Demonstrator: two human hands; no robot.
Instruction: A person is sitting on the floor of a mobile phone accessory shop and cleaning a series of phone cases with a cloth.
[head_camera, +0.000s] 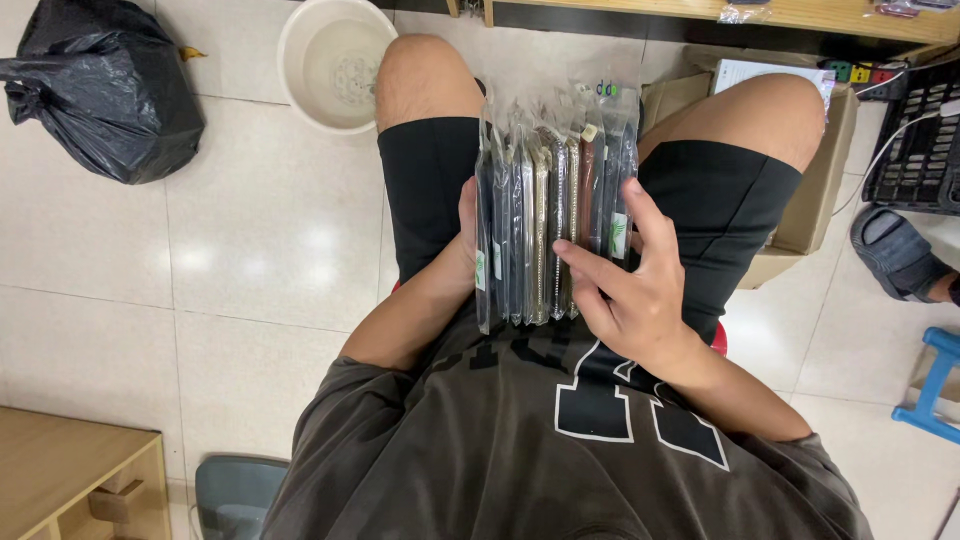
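A stack of several flat items in clear plastic sleeves (545, 190) stands on edge in my lap, between my thighs. My left hand (466, 235) presses against the stack's left side, mostly hidden behind it. My right hand (625, 290) grips the right side, thumb up along the outer sleeve and fingers laid across the near edges. The sleeves hold dark, brown and silver-grey items. I sit in black shorts and a dark grey printed shirt.
A black rubbish bag (95, 85) and a white plastic basin (330, 60) sit on the tiled floor at upper left. A cardboard box (825, 180) is beside my right knee. A black crate (925, 150), a sandalled foot (900, 255), a blue stool (935, 385), wooden furniture (70, 480).
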